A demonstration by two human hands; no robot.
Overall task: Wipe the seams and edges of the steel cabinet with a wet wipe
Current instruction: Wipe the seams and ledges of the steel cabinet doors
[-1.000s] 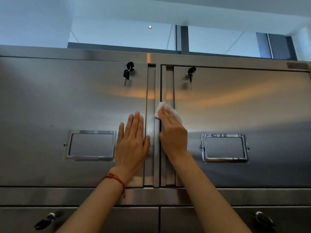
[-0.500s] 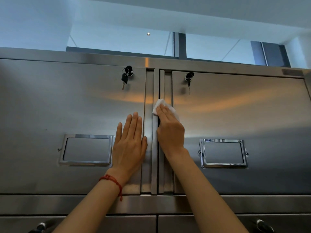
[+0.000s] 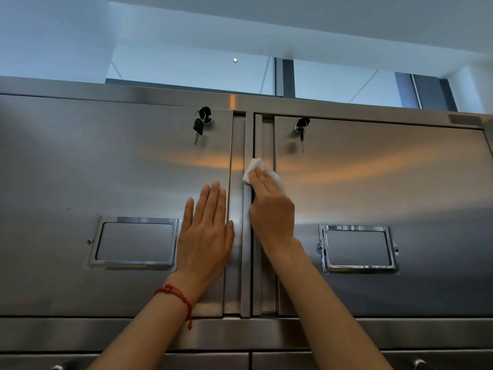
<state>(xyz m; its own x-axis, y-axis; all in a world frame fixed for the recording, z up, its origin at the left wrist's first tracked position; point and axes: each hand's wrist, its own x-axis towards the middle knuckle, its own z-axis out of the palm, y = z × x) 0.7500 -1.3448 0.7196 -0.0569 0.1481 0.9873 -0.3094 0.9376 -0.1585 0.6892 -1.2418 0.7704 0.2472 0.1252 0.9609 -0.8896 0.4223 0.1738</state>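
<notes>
There is a single view, from a camera worn on the person's head. It sits close to the steel cabinet (image 3: 106,169) and tilts upward, so the two upper doors fill the middle of the frame and the ceiling (image 3: 293,20) with a strip of window takes the upper part. The wide lens bows the cabinet's top edge. Both forearms rise from the lower edge of the frame towards the centre. The tops of the lower doors show along the bottom edge. No second view shares the scene.

Right hand (image 3: 270,206) presses wet wipe (image 3: 253,169) on cabinet (image 3: 106,169) seam (left flat).
</notes>
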